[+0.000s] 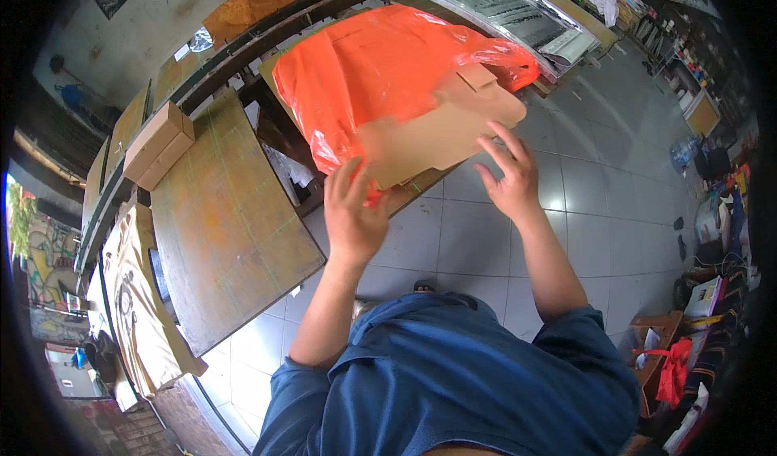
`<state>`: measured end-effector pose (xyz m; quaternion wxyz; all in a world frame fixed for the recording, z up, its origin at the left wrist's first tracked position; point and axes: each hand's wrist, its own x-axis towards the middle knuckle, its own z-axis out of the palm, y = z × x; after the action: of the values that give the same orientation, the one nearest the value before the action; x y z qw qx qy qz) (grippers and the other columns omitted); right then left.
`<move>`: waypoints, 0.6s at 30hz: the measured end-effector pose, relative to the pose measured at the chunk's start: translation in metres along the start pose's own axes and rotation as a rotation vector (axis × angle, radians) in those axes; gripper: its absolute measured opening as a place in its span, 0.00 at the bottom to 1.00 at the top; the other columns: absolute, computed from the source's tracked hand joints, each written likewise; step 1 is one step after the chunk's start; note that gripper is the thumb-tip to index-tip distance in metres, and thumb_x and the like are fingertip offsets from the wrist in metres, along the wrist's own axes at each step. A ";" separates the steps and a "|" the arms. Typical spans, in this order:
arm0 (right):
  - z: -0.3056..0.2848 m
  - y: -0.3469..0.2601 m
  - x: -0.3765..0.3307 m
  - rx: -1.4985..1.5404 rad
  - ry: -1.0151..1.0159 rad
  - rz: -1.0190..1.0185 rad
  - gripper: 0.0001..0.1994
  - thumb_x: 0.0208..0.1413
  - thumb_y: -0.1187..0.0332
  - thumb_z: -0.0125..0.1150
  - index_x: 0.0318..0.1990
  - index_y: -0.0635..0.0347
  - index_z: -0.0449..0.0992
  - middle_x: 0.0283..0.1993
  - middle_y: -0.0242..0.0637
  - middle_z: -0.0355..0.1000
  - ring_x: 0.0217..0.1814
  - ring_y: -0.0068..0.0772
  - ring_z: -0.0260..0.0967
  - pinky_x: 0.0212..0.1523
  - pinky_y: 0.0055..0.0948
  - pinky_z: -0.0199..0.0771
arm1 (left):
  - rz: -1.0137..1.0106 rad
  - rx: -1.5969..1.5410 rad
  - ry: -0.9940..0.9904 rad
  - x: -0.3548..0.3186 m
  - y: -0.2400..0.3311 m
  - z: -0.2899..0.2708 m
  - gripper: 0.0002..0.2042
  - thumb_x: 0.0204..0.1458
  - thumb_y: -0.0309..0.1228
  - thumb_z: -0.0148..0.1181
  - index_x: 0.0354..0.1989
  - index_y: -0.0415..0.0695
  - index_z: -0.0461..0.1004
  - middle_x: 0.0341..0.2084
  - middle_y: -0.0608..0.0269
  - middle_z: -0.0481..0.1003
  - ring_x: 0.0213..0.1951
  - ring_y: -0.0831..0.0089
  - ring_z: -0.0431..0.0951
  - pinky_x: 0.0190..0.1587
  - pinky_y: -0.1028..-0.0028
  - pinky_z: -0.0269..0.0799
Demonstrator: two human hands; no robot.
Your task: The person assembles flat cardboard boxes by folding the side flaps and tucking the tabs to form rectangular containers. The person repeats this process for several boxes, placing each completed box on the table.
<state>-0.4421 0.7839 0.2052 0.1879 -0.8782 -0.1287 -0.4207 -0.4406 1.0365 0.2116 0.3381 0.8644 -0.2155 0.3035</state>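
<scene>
A flat, unfolded brown cardboard box blank (441, 136) lies tilted over an orange-red plastic bag (364, 59), a small folded flap at its far end. My left hand (354, 213) is at the near left end of the cardboard, beside a loose edge of the bag. Its fingers are stretched out, and whether they touch the cardboard I cannot tell. On the other side, my right hand (512, 173) has its fingers spread, with the fingertips at the right edge of the blank. What the bag contains is hidden.
A closed brown box (159, 144) stands on a stained board (231, 221) to the left. Beyond it lies a beige printed T-shirt (137, 294). A framed screen (518, 11) is at the far right of the bench. Grey floor tiles (599, 237) spread right, toward clutter and a red bag (673, 371).
</scene>
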 end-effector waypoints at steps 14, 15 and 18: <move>-0.077 0.011 -0.043 0.304 0.367 0.020 0.10 0.52 0.85 0.47 0.40 0.71 0.73 0.46 0.47 0.71 0.46 0.36 0.69 0.48 0.31 0.70 | -0.143 -0.071 0.231 -0.012 -0.028 -0.023 0.13 0.48 0.21 0.60 0.43 0.37 0.73 0.45 0.51 0.74 0.44 0.62 0.76 0.47 0.70 0.72; -0.088 0.016 -0.048 0.281 0.403 -0.013 0.11 0.54 0.82 0.46 0.43 0.71 0.72 0.48 0.47 0.69 0.49 0.37 0.68 0.50 0.32 0.69 | -0.147 -0.091 0.247 -0.014 -0.027 -0.021 0.12 0.48 0.21 0.60 0.42 0.36 0.73 0.44 0.51 0.74 0.43 0.63 0.76 0.46 0.70 0.72; -0.107 0.036 -0.057 0.384 0.611 -0.016 0.14 0.56 0.73 0.46 0.48 0.65 0.71 0.46 0.47 0.71 0.45 0.40 0.70 0.48 0.40 0.71 | -0.120 -0.199 0.337 -0.021 -0.020 -0.018 0.12 0.47 0.20 0.61 0.41 0.35 0.74 0.41 0.50 0.75 0.40 0.65 0.77 0.42 0.72 0.72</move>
<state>-0.5369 0.7004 0.2143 0.3761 -0.6595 -0.1500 -0.6334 -0.4511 1.0665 0.1992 0.4707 0.7750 -0.1332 0.4002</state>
